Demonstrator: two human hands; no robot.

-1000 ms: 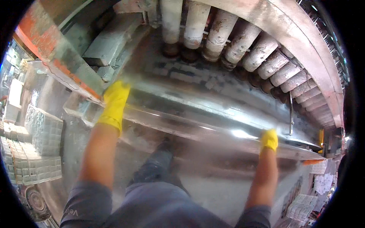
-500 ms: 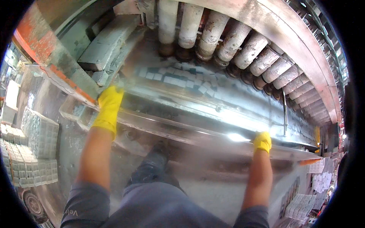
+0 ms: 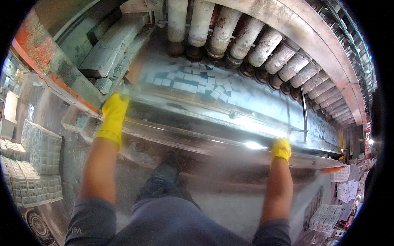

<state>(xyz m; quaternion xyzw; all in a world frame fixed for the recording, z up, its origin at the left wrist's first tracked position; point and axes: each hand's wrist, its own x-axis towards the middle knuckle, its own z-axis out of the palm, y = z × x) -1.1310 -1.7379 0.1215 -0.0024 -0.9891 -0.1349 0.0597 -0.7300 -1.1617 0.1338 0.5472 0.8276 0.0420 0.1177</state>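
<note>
Looking down from the head camera, the view showed a person standing at a long metal machine bed [image 3: 230, 119] that ran from the upper left to the right edge. Both forearms came up from the lower edge, each hand in a yellow rubber glove.

The left hand [image 3: 113, 112] lay on the shiny metal rail [image 3: 197, 139] along the near edge of the bed, close to its left end. Its fingers pointed up and away, together and curled over the rail's top; whether they gripped it firmly could not be told.

The right hand [image 3: 281, 148] sat on the same rail toward its right end, well apart from the left. It appeared closed over the rail's edge, beside a bright glare spot on the metal.

Beyond the rail, on the bed's surface, lay rows of small pale square tiles [image 3: 193, 82], blurred, spreading from the far left corner toward the right end. Above them hung a curved row of thick, dusty grey cylinders [image 3: 254, 45], following the arc of a heavy metal frame [image 3: 320, 49].

At the far left corner stood a worn orange-red painted beam [image 3: 39, 57] and a grey block-like part [image 3: 111, 49].

Below the rail, between the arms, the person's dark trousers and one dark shoe [image 3: 164, 180] showed over a grey floor. Stacks of pale gridded trays [image 3: 35, 164] stood along the left edge, and more stood at the lower right [image 3: 328, 215].
</note>
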